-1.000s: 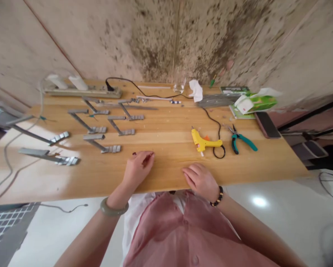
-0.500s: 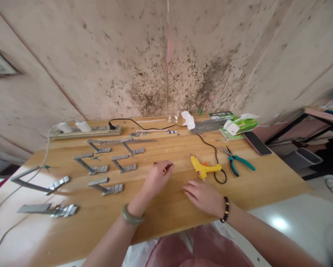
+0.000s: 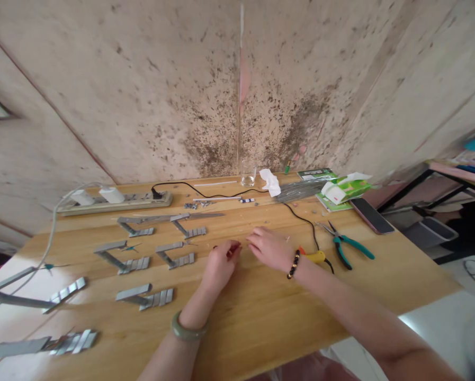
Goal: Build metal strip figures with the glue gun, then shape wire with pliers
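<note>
My left hand (image 3: 220,264) rests on the wooden table (image 3: 261,317) near its middle, fingers curled in a loose pinch; what they hold is too small to make out. My right hand (image 3: 268,247) lies just to its right, fingers stretched flat toward the left hand, covering most of a yellow glue gun (image 3: 315,256). Only the gun's handle end and black cord show past my wrist. Several grey Z-shaped metal pieces (image 3: 177,254) lie to the left of my hands.
Teal-handled pliers (image 3: 346,246) lie right of the glue gun. A phone (image 3: 371,215), a green tissue pack (image 3: 346,189), a glass (image 3: 248,173) and a crumpled tissue (image 3: 269,181) stand along the back. A power strip (image 3: 118,201) sits back left by the stained wall.
The view has tilted up and moved over the table. My right hand has moved forward and left over the glue gun, close to the left hand, which stayed pinched near the middle.
</note>
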Motion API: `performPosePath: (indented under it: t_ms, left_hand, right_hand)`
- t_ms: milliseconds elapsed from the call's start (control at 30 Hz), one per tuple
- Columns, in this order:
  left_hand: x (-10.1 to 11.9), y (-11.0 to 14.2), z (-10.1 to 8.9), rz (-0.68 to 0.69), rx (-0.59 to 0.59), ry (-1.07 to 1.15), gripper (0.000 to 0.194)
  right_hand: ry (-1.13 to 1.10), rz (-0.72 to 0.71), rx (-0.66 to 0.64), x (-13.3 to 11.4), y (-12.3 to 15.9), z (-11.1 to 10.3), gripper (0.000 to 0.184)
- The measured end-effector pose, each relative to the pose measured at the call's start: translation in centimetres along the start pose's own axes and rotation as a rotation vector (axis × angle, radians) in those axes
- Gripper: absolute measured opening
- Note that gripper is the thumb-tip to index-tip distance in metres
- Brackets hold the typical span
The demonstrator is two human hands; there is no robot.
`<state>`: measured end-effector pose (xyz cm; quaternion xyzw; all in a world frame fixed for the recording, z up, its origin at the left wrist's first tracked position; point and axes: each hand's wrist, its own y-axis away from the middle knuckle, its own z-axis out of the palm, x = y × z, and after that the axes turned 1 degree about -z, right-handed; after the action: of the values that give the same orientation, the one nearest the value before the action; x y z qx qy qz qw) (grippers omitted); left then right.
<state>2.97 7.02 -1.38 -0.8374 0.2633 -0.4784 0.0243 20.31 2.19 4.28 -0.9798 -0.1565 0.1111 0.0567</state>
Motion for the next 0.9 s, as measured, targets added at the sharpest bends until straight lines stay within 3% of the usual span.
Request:
performPosePath:
  t_ms: [433,767,900]
  left_hand:
    - [-0.1,0.4,0.1,-0.019,-0.041,0.024,0.021]
    - [0.1,0.3,-0.1,-0.017,-0.049,0.058,0.018]
    - [0.2,0.3,0.0,-0.081,-0.060,0.112,0.015]
  right_hand:
    - [-0.249,-0.005,0.071,-0.9,0.5,4.0,0.025]
    - [-0.269,-0.025,0.064,-0.8,0.7,4.5,0.032]
    - [-0.320,0.004,0.029,-0.9,0.6,4.1,0.032]
